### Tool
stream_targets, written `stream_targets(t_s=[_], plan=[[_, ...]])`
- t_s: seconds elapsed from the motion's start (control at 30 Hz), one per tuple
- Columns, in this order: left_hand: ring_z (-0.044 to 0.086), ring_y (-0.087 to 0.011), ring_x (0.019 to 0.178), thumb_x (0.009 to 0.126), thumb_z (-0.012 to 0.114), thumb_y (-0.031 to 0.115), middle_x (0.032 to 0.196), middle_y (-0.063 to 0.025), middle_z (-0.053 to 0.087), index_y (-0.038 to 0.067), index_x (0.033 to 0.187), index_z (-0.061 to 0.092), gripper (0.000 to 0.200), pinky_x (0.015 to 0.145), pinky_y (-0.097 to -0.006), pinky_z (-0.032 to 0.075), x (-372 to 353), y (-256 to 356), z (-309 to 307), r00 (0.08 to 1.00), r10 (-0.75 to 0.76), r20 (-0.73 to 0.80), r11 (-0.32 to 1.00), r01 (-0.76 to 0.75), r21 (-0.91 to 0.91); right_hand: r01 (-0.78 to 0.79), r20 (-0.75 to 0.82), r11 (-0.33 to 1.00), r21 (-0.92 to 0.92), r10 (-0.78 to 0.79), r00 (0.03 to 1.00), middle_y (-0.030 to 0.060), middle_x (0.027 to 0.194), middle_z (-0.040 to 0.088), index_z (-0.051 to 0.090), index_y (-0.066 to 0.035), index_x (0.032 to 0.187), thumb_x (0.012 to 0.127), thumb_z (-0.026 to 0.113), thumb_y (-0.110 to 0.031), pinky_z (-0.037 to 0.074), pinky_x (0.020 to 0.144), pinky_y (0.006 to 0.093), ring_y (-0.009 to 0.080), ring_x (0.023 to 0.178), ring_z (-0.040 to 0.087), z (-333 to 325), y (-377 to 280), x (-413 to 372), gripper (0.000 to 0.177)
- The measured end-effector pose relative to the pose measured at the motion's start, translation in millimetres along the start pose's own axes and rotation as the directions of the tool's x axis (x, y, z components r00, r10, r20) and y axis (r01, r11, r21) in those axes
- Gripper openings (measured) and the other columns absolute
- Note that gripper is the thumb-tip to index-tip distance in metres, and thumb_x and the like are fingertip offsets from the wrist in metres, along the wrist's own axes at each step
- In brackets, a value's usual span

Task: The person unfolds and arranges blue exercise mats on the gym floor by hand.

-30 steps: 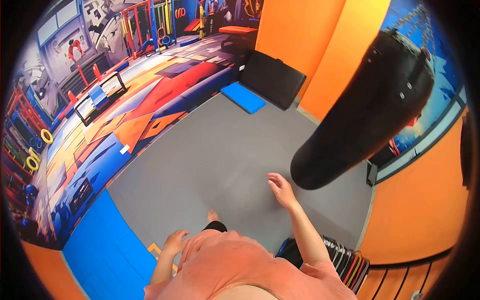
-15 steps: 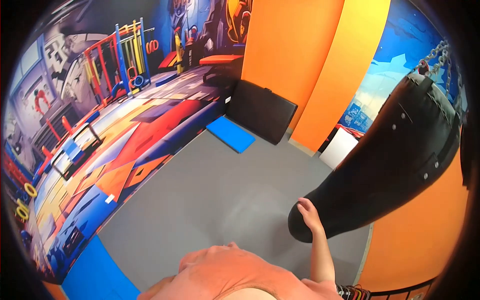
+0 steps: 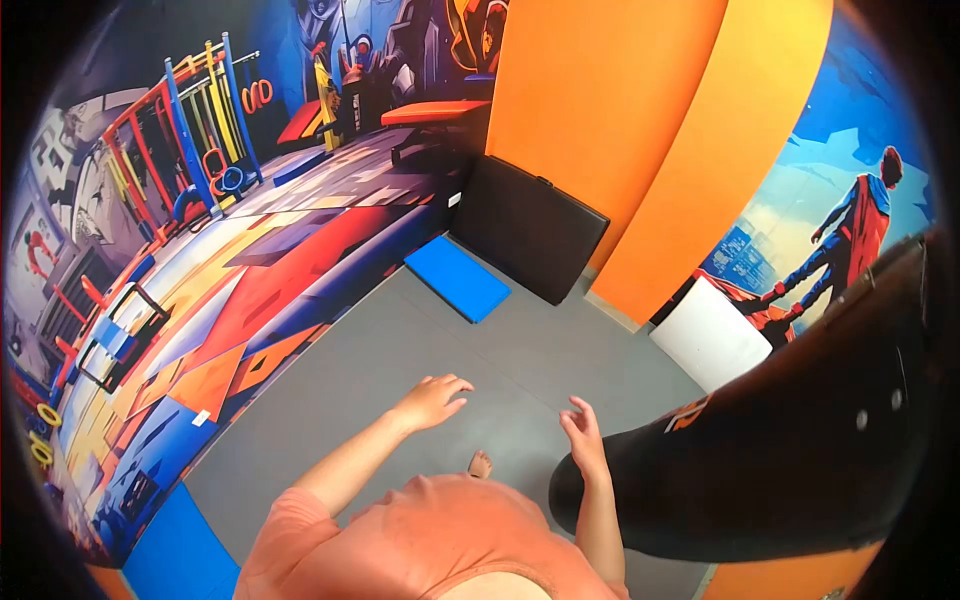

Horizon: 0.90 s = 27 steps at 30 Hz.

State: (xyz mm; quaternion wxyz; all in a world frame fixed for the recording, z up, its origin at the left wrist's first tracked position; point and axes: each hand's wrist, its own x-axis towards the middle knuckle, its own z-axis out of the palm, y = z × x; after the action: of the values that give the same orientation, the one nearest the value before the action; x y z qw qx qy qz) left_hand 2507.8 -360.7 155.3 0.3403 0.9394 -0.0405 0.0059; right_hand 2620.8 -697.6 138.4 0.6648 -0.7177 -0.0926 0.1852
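A black punching bag [image 3: 770, 480] fills the right side, its rounded lower end just beside my right forearm. My right hand [image 3: 585, 437] is raised, with thumb and fingers apart and nothing in them. Reaching out over the grey floor [image 3: 340, 430], my left hand [image 3: 432, 402] has loosely bent fingers, its thumb held away, and is likewise bare. My front, in an orange shirt [image 3: 420, 545], and a bare foot [image 3: 480, 463] show below the hands.
A blue mat [image 3: 457, 278] lies by a black folded pad [image 3: 530, 225] leaning at the corner. A white panel [image 3: 708, 335] stands behind the bag. Another blue mat [image 3: 180, 550] is at lower left. A mural wall [image 3: 290, 260] runs along the left.
My left arm has come into view, stretched forward. My right hand has moved left, off the bag's lower end. The bag appears lower and larger, and a foot now shows.
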Motion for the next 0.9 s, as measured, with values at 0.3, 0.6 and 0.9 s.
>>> stream_targets(t_s=[0.3,0.6,0.9], plan=[[0.063,-0.0341,0.112,0.098,0.058,0.025,0.121,-0.0177,0.066,0.005,0.119,0.064,0.030,0.095,-0.0447,0.050,17.8,-181.5,110.4,0.850,-0.527,0.011,0.806,0.504,-0.312,0.092,0.080,0.995,0.043,-0.095,0.992,0.0033,0.106,0.064,0.057,-0.006,0.129,0.098,0.061,-0.015,0.045,0.089,0.0276,0.0122,0.099,0.060,61.1,-51.6,248.5,0.033],[0.060,-0.0338,0.122,0.091,0.062,0.049,0.129,-0.0158,0.066,0.006,0.118,0.070,0.052,0.099,-0.0423,0.048,-185.8,-287.4,177.6,0.413,-0.874,0.255,0.431,0.902,0.016,-0.012,0.540,0.998,-0.061,0.043,0.841,0.0075,0.121,0.065,0.054,-0.008,0.138,0.103,0.057,-0.028,0.041,0.107,0.0337,0.0183,0.121,0.057,99.1,-112.8,373.4,0.041],[0.060,-0.0330,0.122,0.089,0.064,0.053,0.129,-0.0149,0.067,0.007,0.116,0.071,0.054,0.100,-0.0435,0.048,76.7,-429.4,121.7,0.500,-0.715,0.490,0.530,0.844,-0.087,-0.201,0.850,0.962,-0.182,0.257,0.459,0.0085,0.140,0.058,0.055,-0.010,0.143,0.105,0.054,-0.030,0.037,0.113,0.0357,0.0198,0.133,0.050,139.0,-170.5,420.0,0.043]])
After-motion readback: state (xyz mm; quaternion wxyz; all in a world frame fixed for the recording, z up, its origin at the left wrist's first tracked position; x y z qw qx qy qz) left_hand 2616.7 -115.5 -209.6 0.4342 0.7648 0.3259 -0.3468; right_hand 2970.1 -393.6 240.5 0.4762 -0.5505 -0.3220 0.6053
